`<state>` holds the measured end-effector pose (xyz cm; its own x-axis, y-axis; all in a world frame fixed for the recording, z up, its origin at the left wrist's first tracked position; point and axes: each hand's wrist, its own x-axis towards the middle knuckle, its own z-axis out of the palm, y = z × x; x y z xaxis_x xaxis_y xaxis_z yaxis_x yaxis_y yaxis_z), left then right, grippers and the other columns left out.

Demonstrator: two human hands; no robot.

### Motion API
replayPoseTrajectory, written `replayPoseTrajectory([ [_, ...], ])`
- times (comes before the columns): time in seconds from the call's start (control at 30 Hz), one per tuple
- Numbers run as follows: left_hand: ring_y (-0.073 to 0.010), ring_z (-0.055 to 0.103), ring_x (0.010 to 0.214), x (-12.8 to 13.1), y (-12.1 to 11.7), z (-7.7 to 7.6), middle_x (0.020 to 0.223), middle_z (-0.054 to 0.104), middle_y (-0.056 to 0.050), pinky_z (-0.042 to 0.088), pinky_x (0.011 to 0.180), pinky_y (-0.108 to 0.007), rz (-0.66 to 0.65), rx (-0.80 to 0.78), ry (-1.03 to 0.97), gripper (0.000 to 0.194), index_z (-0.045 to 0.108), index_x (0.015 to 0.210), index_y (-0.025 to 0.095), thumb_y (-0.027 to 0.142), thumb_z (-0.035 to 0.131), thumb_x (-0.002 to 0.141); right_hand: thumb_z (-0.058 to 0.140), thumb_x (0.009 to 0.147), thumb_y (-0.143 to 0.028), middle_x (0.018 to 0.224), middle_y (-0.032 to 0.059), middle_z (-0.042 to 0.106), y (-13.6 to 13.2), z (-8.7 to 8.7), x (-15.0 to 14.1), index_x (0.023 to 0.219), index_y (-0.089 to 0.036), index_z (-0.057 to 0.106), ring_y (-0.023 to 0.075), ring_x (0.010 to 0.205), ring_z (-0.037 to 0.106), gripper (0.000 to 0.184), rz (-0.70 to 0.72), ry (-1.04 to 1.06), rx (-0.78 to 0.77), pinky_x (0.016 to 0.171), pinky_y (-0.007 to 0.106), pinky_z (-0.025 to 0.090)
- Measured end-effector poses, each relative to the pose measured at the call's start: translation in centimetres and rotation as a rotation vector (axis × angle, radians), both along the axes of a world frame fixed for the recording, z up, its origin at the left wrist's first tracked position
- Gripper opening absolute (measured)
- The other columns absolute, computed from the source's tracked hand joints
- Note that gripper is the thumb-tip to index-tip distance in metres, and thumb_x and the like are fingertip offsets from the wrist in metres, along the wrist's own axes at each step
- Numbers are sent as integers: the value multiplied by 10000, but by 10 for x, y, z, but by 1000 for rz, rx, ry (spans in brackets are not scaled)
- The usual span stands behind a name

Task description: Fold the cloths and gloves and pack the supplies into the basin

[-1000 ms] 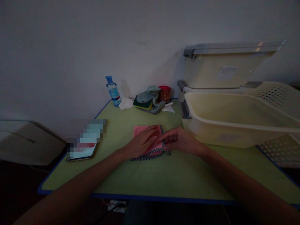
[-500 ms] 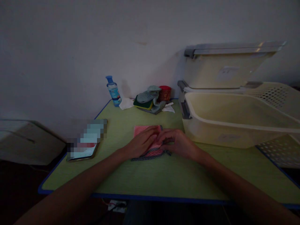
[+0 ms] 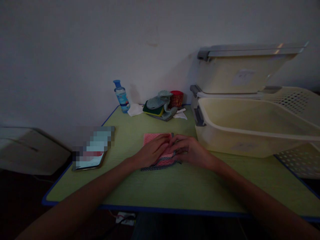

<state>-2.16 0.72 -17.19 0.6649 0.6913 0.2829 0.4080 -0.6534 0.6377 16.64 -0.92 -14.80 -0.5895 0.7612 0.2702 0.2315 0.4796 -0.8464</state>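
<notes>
A folded pink cloth [image 3: 152,139] lies on a dark checked cloth [image 3: 160,164] in the middle of the green table [image 3: 175,186]. My left hand [image 3: 151,152] rests flat on the pink cloth, fingers stretched out. My right hand [image 3: 188,150] sits at the cloths' right edge, fingers curled and touching the cloth near the left hand's fingertips. The dim light hides whether its fingers pinch the cloth.
A large cream plastic tub [image 3: 250,128] with its lid raised stands at the right. A phone [image 3: 91,153] lies at the left edge. At the back by the wall are a small blue bottle [image 3: 121,97], a pile of cloths [image 3: 158,106] and a red cup [image 3: 177,99].
My right hand has slid left to the cloths' right edge and met the left hand's fingertips. The left hand has stayed on the pink cloth.
</notes>
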Motion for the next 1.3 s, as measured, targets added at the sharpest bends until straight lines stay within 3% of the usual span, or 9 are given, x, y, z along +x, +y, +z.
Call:
replayPoseTrajectory([
  [0.33,-165,373,1244,0,0,2,1289,477,-108,269,1074,-346,-32,-11,-11,372,508,1143,140,325,259,938,656,718,-143,834,20,575,1,-1,-5,684,-187,662,135,797,571,56,-73,-1,186,717,282,461],
  [0.43,-174,395,1229,0,0,2,1273,494,-99,281,1065,-357,-17,-38,-51,375,514,1135,153,346,262,935,644,741,-225,807,18,568,1,-3,-8,683,-183,643,121,718,558,72,-110,40,121,628,254,459],
  [0.6,-194,432,1201,0,3,0,1255,513,-111,288,1061,-367,20,-91,-118,423,530,1119,135,405,270,923,636,736,-327,693,-7,545,0,-8,-13,672,-168,586,92,560,526,179,-96,155,-138,506,222,439],
  [1.0,-198,455,1185,0,2,1,1272,509,-116,311,1051,-377,56,-127,-141,460,496,1179,124,423,258,922,594,719,-140,762,-3,576,2,-5,-10,705,-166,569,118,694,563,39,-16,154,-171,643,263,464],
  [1.13,-189,436,1202,0,2,0,1290,489,-122,302,1059,-367,28,-46,-55,455,530,1133,123,415,249,925,606,687,-60,750,-8,593,4,-5,-3,703,-169,592,123,701,570,111,39,-21,-47,663,268,467],
  [1.3,-207,319,1295,-2,1,-2,1371,394,-149,263,1079,-396,-25,42,139,509,474,1207,106,467,274,908,643,725,-125,870,36,619,6,-3,5,706,-165,646,146,859,581,44,141,-159,68,791,298,453],
])
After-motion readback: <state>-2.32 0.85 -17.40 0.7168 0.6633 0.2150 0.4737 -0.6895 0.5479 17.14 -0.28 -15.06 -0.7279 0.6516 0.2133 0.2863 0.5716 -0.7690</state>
